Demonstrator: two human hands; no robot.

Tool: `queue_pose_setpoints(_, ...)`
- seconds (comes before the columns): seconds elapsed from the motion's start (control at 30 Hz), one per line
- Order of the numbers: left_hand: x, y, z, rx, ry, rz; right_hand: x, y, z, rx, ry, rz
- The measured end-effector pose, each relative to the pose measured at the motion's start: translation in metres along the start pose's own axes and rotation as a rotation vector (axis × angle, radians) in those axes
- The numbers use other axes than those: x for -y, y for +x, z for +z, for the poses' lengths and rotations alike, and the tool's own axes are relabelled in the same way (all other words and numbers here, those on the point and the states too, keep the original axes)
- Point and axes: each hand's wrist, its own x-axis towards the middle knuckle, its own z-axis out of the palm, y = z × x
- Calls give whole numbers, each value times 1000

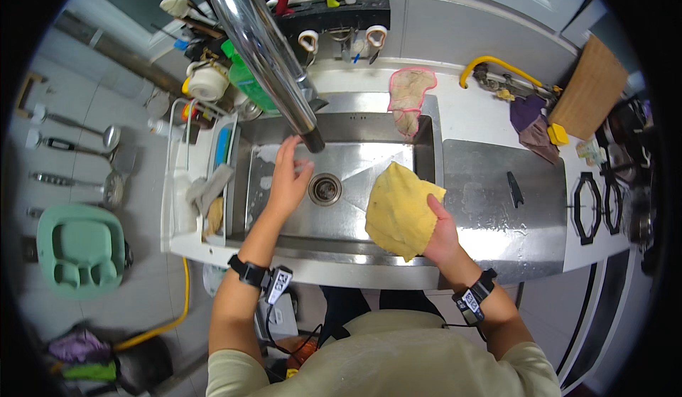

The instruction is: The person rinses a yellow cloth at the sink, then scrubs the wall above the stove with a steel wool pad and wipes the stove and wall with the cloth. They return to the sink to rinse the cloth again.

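My right hand (445, 231) holds a yellow cloth (400, 210) by its right edge, over the right part of the stainless steel sink (351, 242). Empty and with its fingers apart, my left hand (291, 176) is raised over the sink, with the fingertips close by the spout end of the chrome faucet (269, 66); whether they touch it I cannot tell. The round drain (325, 189) lies between the hands. A beige cloth with pink edging (410, 96) drapes over the back right rim of the sink. No water is seen running from the spout.
Left of the sink, a white rack (224, 168) holds a blue sponge and grey cloth. A green bottle (248, 80) stands behind it. At right are a steel drainboard (479, 205) with a small black object (514, 189), a wooden board (591, 90) and a gas burner grate (587, 208).
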Motion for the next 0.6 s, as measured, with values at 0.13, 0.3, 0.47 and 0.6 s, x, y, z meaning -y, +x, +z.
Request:
queue_pose_setpoints(0.13, 19, 77, 6, 214, 14, 214, -37, 28, 2, -104, 104, -114)
queue_pose_setpoints(0.3, 30, 120, 8, 350, 160, 487, -81, 68, 4, -69, 137, -234)
queue_pose_setpoints(0.47, 22, 126, 5, 185, -132, 366, -94, 111, 2, -9, 186, -286)
queue_pose_setpoints(0.6, 17, 139, 3, 211, 196, 529, -90, 129, 0, -9, 209, -322)
